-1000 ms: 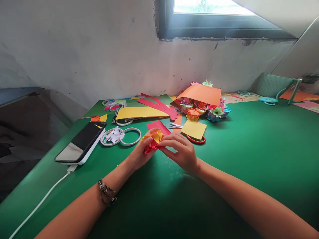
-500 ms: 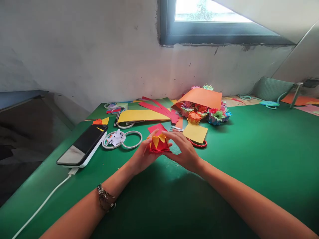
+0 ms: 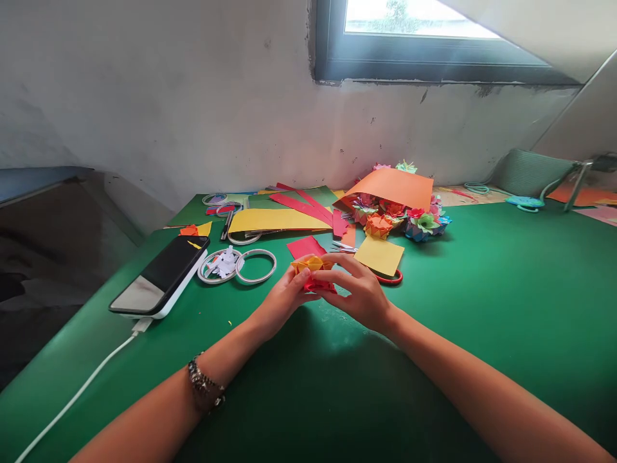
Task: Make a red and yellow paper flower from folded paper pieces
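Observation:
A folded red and yellow paper flower [image 3: 312,264] is held between both hands over the green table [image 3: 486,321]. My left hand [image 3: 284,296] grips it from the left, thumb on its front. From the right, the fingers of my right hand [image 3: 361,292] curl around its side and cover part of the red paper. Just behind the hands lies a red paper square [image 3: 306,247]. A yellow paper square [image 3: 380,255] rests on red-handled scissors [image 3: 391,278], beyond my right hand.
A phone [image 3: 161,276] with a white cable [image 3: 77,406] lies at left, near tape rolls [image 3: 256,266], one holding white scraps. Behind are a yellow sheet [image 3: 279,220], red strips [image 3: 303,207] and several paper flowers [image 3: 424,225] under an orange sheet [image 3: 390,186].
The flower has been turned in my hands, showing more of its yellow top. My left thumb now presses its front, and my right fingers have closed in around its side.

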The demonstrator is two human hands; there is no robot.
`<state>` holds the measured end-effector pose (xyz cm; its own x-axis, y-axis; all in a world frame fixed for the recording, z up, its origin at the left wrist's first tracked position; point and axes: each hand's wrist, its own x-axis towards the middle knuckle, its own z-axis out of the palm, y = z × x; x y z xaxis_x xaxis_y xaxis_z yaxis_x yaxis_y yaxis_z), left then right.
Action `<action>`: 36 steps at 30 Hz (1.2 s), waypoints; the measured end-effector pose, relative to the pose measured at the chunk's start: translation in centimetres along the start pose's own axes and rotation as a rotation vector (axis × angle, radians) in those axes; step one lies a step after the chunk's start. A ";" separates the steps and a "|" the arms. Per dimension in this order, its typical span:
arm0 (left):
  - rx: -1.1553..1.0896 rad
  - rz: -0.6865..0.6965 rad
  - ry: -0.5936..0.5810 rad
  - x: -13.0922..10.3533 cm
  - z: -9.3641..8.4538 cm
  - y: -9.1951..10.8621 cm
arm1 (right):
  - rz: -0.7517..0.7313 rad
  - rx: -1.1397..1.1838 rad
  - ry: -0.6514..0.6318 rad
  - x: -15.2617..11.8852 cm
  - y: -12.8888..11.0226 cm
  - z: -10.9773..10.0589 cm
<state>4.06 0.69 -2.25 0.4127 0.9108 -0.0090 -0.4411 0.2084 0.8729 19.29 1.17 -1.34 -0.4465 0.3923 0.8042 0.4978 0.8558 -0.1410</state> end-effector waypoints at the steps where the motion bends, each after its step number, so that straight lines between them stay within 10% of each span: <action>1: 0.001 0.002 0.017 0.0 0.0 0.0 | -0.002 0.012 0.002 0.1 0.0 0.0; 15: 0.312 -0.021 0.186 -0.1 0.1 0.1 | 0.209 0.158 -0.003 0.4 -0.1 -0.8; 24: 0.300 -0.109 0.169 -0.1 0.3 -0.4 | 0.026 0.053 -0.104 0.4 0.5 -1.1; 36: 0.708 0.103 0.044 -1.3 0.3 0.4 | 0.488 0.298 0.012 0.3 0.5 -0.7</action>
<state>3.57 -0.53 -1.70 0.3573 0.9302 0.0839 0.1533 -0.1470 0.9772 19.91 1.54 -0.78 -0.2080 0.7637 0.6111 0.4121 0.6350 -0.6534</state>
